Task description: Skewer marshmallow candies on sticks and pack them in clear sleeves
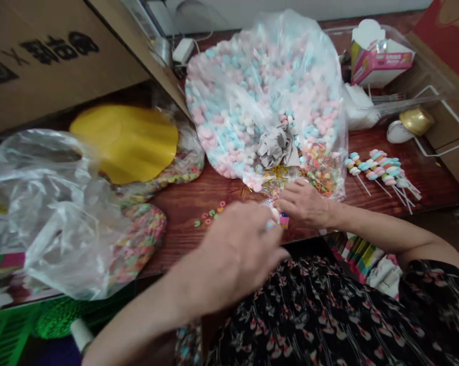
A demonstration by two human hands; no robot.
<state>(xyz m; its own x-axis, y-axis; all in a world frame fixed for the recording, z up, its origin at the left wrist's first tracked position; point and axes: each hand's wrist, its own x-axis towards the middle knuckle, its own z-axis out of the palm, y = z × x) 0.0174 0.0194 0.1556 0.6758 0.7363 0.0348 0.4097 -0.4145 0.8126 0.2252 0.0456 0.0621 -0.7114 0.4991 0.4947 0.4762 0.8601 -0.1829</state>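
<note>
My left hand is blurred, its fingertips pinched around a pale blue candy piece at the table's near edge. My right hand curves just beyond it, close to a small pink and blue item. Its fingers partly hide whatever lies between my hands. Behind them sits a clear bag of pink, blue and white marshmallows. Several loose coloured cereal rings lie left of my hands. Several marshmallow skewers lie to the right on the wooden table.
A cardboard box overhangs the upper left. Below it are a yellow round card and a clear plastic bag. A pink box and a gold roll stand at the far right. Dark floral clothing fills the bottom.
</note>
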